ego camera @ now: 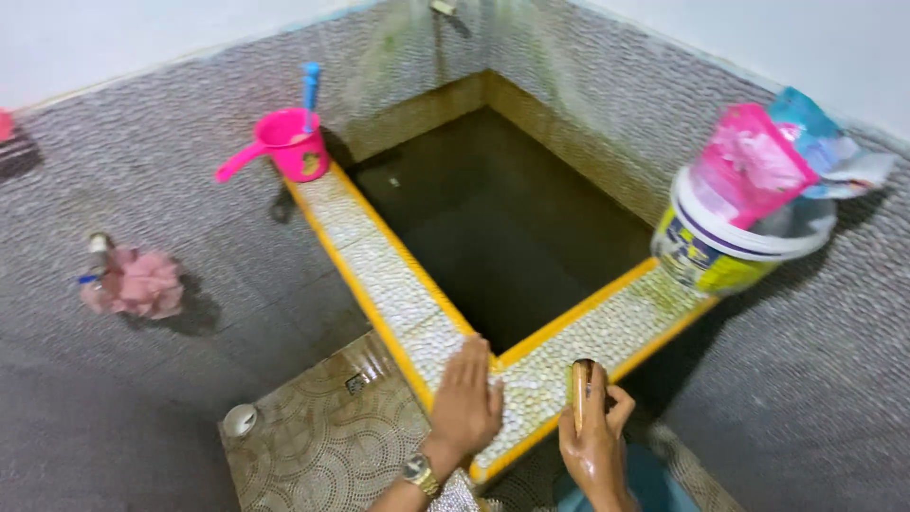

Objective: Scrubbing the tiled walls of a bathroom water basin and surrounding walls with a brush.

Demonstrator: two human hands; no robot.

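The left hand (464,398) lies flat, fingers straight and together, holding nothing, its palm pressed on the pebbled rim (398,284) at the tub's near corner, while just beside it the right hand (595,438) curls wet fingers around one brown brush (579,391) stood on that same rim, so scrubbing looks barely begun, the rim dull and the tank (502,228) beyond the fingertips full of dark water. Farther out stand one pink dipper (289,144) holding one blue brush, one white bucket (725,248) stuffed with two packets, and one pink mesh sponge (142,283) well apart.
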